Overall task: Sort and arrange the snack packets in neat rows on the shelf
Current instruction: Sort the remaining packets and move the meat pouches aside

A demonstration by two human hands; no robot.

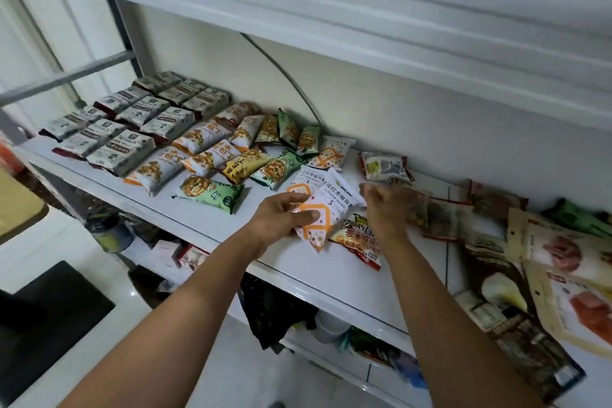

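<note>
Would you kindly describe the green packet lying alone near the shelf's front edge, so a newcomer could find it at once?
On the white shelf, grey packets sit in rows at the left end. Right of them lie orange-and-white packets; in front of these, nearest the shelf's edge, is the green packet. Other green ones lie further back.

Both bare forearms reach forward, converging. Left hand (281, 219) palm-down, thumb and fingers pinching a packet (323, 220). Right hand (385, 209) just beside it, fingers curled, blurred; can't tell if it grips anything.
</note>
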